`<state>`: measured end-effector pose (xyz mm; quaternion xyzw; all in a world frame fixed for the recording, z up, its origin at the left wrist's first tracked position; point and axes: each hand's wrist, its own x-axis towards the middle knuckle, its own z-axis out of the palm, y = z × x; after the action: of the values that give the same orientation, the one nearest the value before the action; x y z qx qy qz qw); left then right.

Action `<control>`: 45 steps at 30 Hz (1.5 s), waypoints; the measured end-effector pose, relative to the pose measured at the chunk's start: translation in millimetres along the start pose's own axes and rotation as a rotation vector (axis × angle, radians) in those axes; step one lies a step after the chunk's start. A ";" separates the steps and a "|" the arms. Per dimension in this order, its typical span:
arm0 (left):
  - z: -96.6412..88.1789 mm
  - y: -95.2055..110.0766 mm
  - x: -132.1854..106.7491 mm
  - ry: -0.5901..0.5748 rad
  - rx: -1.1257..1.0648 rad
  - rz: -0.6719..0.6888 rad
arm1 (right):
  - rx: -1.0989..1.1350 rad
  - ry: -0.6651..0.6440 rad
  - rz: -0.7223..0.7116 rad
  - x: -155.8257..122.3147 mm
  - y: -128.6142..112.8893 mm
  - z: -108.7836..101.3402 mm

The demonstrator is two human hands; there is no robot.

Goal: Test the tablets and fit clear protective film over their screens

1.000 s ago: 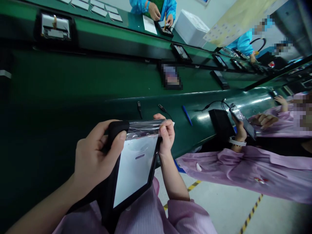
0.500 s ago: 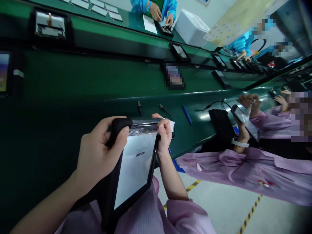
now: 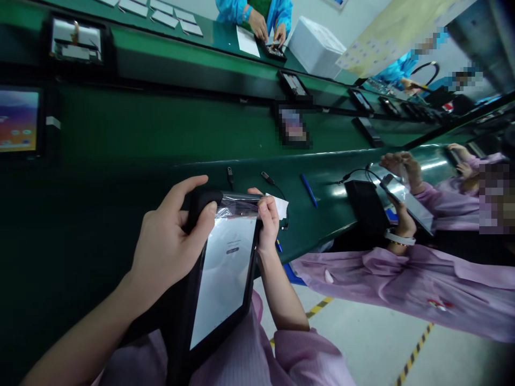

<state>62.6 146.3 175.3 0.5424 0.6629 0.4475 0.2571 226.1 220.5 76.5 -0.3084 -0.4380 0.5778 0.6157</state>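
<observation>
A tablet [image 3: 223,279] in a thick black case is held up in front of me, its pale screen lit with small text and a dark button. Clear plastic film [image 3: 237,206] lies across the screen's far end, wrinkled and shiny. My left hand [image 3: 173,230] grips the case's far left corner, thumb on the front at the film's edge, index finger raised. At the far right corner, my right hand [image 3: 267,222] pinches the film and case edge between thumb and fingers. A piece of white paper [image 3: 277,206] shows just beyond my right hand.
Cable plugs [image 3: 230,176] and a blue pen [image 3: 309,190] lie on the green bench [image 3: 193,171]. Beyond runs a green conveyor [image 3: 161,128] carrying several tablets, one a lit tablet [image 3: 20,120]. At right, a co-worker's hand [image 3: 404,220] holds another device; a black box [image 3: 364,206] stands nearby.
My left index finger has lifted off the case corner, and the tablet has tilted slightly. Tablets on the near belt have shifted right; those on the far belt have moved slightly left.
</observation>
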 end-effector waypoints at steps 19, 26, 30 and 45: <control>-5.4 -0.7 18.1 -0.066 0.086 -0.200 | 0.016 0.074 0.175 0.4 3.2 8.5; -2.4 -16.9 26.0 -0.061 0.057 -0.213 | -0.032 0.108 0.259 -0.5 3.9 9.1; -1.0 -26.8 31.8 -0.067 0.032 -0.260 | -0.068 0.145 0.318 -1.5 1.2 10.8; 2.1 -45.8 46.4 -0.151 0.027 -0.351 | -0.101 0.215 0.477 -1.2 5.2 11.5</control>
<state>29.1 190.5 141.1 0.4539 0.7320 0.3452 0.3728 213.6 218.6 76.5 -0.4928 -0.3133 0.6479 0.4891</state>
